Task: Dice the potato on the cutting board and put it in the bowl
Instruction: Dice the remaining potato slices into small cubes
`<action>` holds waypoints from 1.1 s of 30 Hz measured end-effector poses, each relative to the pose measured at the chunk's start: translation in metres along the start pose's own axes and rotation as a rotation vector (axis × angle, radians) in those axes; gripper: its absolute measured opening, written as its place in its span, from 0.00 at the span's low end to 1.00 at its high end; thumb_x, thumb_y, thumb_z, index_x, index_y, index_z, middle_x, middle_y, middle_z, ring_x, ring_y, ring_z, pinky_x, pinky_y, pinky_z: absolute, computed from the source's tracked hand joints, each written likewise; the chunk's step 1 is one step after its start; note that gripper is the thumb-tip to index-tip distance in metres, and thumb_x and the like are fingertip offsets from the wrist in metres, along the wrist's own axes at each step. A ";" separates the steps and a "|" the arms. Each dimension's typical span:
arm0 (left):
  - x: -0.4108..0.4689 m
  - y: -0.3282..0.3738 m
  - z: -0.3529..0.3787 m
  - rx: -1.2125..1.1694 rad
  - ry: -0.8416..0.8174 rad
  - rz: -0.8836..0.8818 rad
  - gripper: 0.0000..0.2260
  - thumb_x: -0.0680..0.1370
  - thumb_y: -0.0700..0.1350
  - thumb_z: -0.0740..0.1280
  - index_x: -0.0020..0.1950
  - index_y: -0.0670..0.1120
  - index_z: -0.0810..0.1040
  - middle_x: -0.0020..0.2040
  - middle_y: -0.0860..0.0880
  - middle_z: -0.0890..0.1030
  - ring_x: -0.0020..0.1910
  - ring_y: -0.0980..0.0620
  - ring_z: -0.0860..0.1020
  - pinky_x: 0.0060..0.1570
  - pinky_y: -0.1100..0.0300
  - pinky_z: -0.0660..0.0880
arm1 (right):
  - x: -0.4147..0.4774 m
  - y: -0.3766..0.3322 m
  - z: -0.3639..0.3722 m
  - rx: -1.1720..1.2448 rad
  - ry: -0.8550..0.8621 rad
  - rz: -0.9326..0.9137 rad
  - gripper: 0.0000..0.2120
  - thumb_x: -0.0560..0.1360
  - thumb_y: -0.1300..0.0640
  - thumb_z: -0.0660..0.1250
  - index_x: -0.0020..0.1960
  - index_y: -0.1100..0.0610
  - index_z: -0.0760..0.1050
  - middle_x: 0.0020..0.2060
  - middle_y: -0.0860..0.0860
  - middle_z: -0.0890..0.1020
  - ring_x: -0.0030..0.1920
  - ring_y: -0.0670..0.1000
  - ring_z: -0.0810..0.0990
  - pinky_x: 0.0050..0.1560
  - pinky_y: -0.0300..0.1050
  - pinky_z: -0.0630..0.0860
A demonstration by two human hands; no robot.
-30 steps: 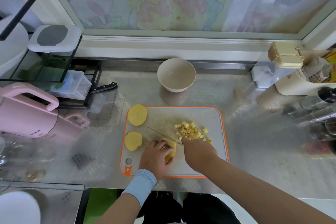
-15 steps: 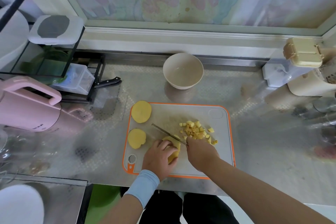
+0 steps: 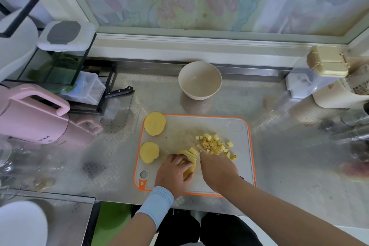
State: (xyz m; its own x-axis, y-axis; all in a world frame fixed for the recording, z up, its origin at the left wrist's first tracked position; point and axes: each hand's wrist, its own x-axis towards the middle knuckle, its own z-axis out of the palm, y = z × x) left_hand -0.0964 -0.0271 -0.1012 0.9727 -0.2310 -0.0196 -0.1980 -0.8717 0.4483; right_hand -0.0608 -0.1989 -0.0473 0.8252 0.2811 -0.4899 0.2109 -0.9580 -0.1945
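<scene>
The potato piece [image 3: 189, 166] being cut lies near the front of the cutting board [image 3: 239, 162], already split into strips at its far end. The left hand [image 3: 173, 173] holds it down with curled fingers, and the right hand [image 3: 217, 168] grasps the knife [image 3: 198, 159], whose blade shows only as a thin edge between the two hands. To do this well, I judge the left fingertips should stay tucked back from the blade, with even cuts made across the strips.

A heap of cubes [image 3: 213, 145] sits just beyond the right hand. Two round slices [image 3: 155, 123] wait uncut at the board's left edge.

The bowl [image 3: 199, 96] stands on the desk [image 3: 279, 166] beyond the board and holds no potato. At the right a cream box [image 3: 327, 61] has its lid shut.
</scene>
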 end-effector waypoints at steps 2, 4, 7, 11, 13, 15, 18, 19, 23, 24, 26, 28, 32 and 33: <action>0.000 0.000 -0.001 0.001 -0.002 -0.006 0.09 0.67 0.53 0.70 0.47 0.56 0.81 0.49 0.56 0.78 0.50 0.50 0.74 0.37 0.59 0.76 | -0.005 0.001 -0.001 -0.026 -0.011 0.001 0.13 0.77 0.64 0.57 0.60 0.53 0.66 0.32 0.48 0.68 0.31 0.52 0.70 0.26 0.42 0.62; 0.000 0.000 0.000 -0.005 -0.002 -0.009 0.10 0.67 0.53 0.70 0.47 0.56 0.81 0.49 0.57 0.78 0.50 0.50 0.74 0.36 0.59 0.76 | -0.010 0.003 -0.003 -0.035 -0.018 0.013 0.14 0.76 0.65 0.58 0.61 0.53 0.66 0.32 0.48 0.69 0.31 0.53 0.70 0.26 0.42 0.62; 0.000 0.000 0.000 -0.005 -0.002 -0.004 0.10 0.67 0.53 0.70 0.47 0.56 0.81 0.49 0.57 0.78 0.50 0.51 0.74 0.37 0.59 0.76 | -0.017 0.006 -0.007 -0.032 -0.031 0.029 0.10 0.77 0.64 0.57 0.55 0.53 0.67 0.33 0.48 0.72 0.32 0.53 0.74 0.27 0.41 0.65; 0.001 0.000 0.000 0.001 0.006 -0.011 0.10 0.67 0.53 0.71 0.47 0.56 0.82 0.50 0.58 0.78 0.50 0.52 0.73 0.37 0.60 0.76 | -0.020 0.007 -0.009 -0.018 -0.047 0.049 0.08 0.77 0.64 0.57 0.49 0.52 0.63 0.35 0.49 0.75 0.31 0.52 0.73 0.29 0.42 0.68; 0.001 0.000 0.000 0.000 0.007 -0.012 0.10 0.66 0.53 0.71 0.46 0.56 0.82 0.50 0.58 0.78 0.50 0.52 0.73 0.37 0.60 0.76 | -0.019 0.007 -0.008 -0.008 -0.052 0.053 0.08 0.77 0.64 0.57 0.52 0.52 0.65 0.36 0.50 0.75 0.32 0.52 0.74 0.31 0.43 0.72; 0.001 0.000 0.000 0.006 0.007 -0.010 0.10 0.67 0.54 0.71 0.47 0.56 0.82 0.50 0.58 0.78 0.50 0.52 0.73 0.37 0.60 0.76 | -0.016 0.007 -0.007 0.012 -0.061 0.055 0.09 0.77 0.63 0.58 0.54 0.52 0.66 0.37 0.50 0.77 0.34 0.53 0.77 0.34 0.45 0.76; 0.001 -0.001 0.000 -0.001 0.011 -0.013 0.10 0.67 0.54 0.71 0.47 0.56 0.81 0.50 0.58 0.78 0.51 0.52 0.73 0.36 0.61 0.76 | -0.011 0.006 -0.004 0.032 -0.083 0.050 0.09 0.77 0.63 0.58 0.55 0.52 0.66 0.37 0.49 0.75 0.35 0.53 0.77 0.34 0.45 0.75; 0.001 -0.001 0.001 -0.005 0.013 -0.015 0.10 0.67 0.53 0.71 0.47 0.56 0.82 0.50 0.58 0.78 0.51 0.52 0.73 0.36 0.61 0.76 | -0.009 0.006 -0.003 0.036 -0.085 0.049 0.10 0.77 0.63 0.58 0.56 0.53 0.66 0.36 0.49 0.74 0.35 0.53 0.77 0.32 0.44 0.73; 0.000 -0.003 0.005 -0.033 0.034 -0.024 0.09 0.67 0.53 0.71 0.47 0.56 0.82 0.50 0.58 0.78 0.51 0.52 0.74 0.36 0.61 0.76 | 0.001 0.004 0.001 0.035 -0.087 0.039 0.12 0.77 0.63 0.58 0.58 0.53 0.67 0.35 0.49 0.71 0.35 0.54 0.74 0.32 0.43 0.70; -0.001 -0.003 0.005 -0.042 0.041 -0.027 0.09 0.68 0.53 0.71 0.47 0.56 0.82 0.50 0.58 0.79 0.52 0.52 0.74 0.36 0.61 0.76 | 0.004 0.003 0.003 0.038 -0.086 0.038 0.12 0.77 0.63 0.57 0.59 0.54 0.67 0.35 0.49 0.71 0.36 0.54 0.74 0.31 0.43 0.69; -0.001 -0.002 0.005 -0.057 0.054 -0.032 0.09 0.68 0.53 0.71 0.47 0.56 0.82 0.50 0.58 0.78 0.52 0.52 0.74 0.36 0.62 0.76 | 0.009 0.003 0.009 0.064 -0.089 0.047 0.10 0.78 0.62 0.57 0.58 0.54 0.67 0.35 0.48 0.71 0.35 0.54 0.74 0.28 0.42 0.66; -0.002 -0.001 0.006 -0.064 0.056 -0.030 0.09 0.68 0.52 0.71 0.47 0.56 0.82 0.50 0.58 0.78 0.52 0.52 0.74 0.36 0.61 0.76 | 0.014 0.005 0.014 0.098 -0.087 0.063 0.05 0.79 0.59 0.57 0.54 0.53 0.67 0.34 0.48 0.71 0.35 0.54 0.74 0.28 0.43 0.65; -0.004 -0.003 0.009 -0.072 0.065 -0.031 0.09 0.68 0.51 0.71 0.48 0.55 0.82 0.52 0.58 0.78 0.53 0.52 0.73 0.37 0.61 0.76 | 0.017 0.009 0.017 0.112 -0.079 0.067 0.04 0.80 0.57 0.55 0.46 0.51 0.63 0.33 0.47 0.72 0.34 0.52 0.74 0.29 0.43 0.66; -0.005 -0.004 0.010 -0.076 0.063 -0.026 0.09 0.68 0.51 0.72 0.48 0.55 0.82 0.52 0.58 0.78 0.53 0.52 0.73 0.37 0.62 0.75 | 0.017 0.009 0.017 0.113 -0.076 0.064 0.05 0.80 0.57 0.55 0.46 0.51 0.63 0.33 0.47 0.71 0.34 0.52 0.73 0.29 0.43 0.66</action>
State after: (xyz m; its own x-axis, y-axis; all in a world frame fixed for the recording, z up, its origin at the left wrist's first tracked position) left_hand -0.1014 -0.0268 -0.1115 0.9835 -0.1792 0.0237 -0.1657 -0.8412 0.5146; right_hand -0.0537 -0.2016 -0.0720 0.7919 0.2274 -0.5667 0.0954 -0.9627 -0.2530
